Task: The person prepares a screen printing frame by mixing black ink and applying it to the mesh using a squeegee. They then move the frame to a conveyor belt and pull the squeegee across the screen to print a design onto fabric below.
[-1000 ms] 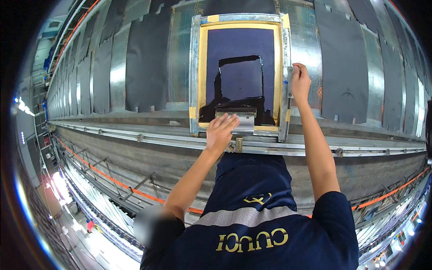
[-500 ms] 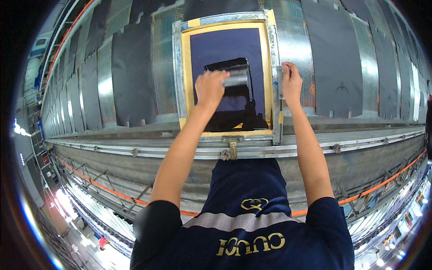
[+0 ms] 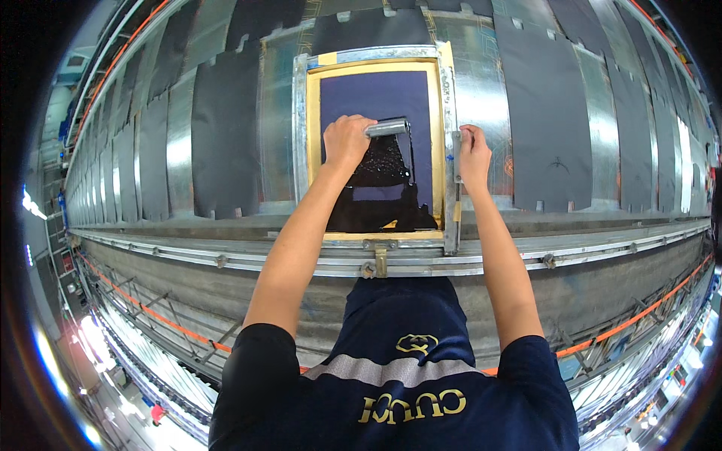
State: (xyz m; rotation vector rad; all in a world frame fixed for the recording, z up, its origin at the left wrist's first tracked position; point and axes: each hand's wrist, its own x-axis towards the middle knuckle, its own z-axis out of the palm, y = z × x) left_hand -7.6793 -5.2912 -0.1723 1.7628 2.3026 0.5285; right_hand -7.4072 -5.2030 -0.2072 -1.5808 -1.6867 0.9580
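Observation:
My left hand [image 3: 347, 139] is wrapped round the end of a silver metal squeegee [image 3: 387, 126], held over the upper middle of a screen printing frame [image 3: 299, 113] with yellow-taped inner edges. The screen [image 3: 338, 92] is dark purple, with glossy black ink [image 3: 382, 165] spread below the squeegee and pooled along its lower end. My right hand [image 3: 474, 158] is at the frame's right rail, its fingers curled onto a small metal fitting there.
A long metal printing table [image 3: 481, 90] carries rows of dark grey panels [image 3: 549, 120] on both sides of the frame. A metal rail [image 3: 526, 263] runs along the near edge, with orange railing [image 3: 617, 327] below. A small red-clad person [image 3: 158, 413] is far off at lower left.
My left hand has pushed the squeegee from the screen's lower edge up to its upper middle, spreading ink over the central shape. My right hand stays on the frame's right rail.

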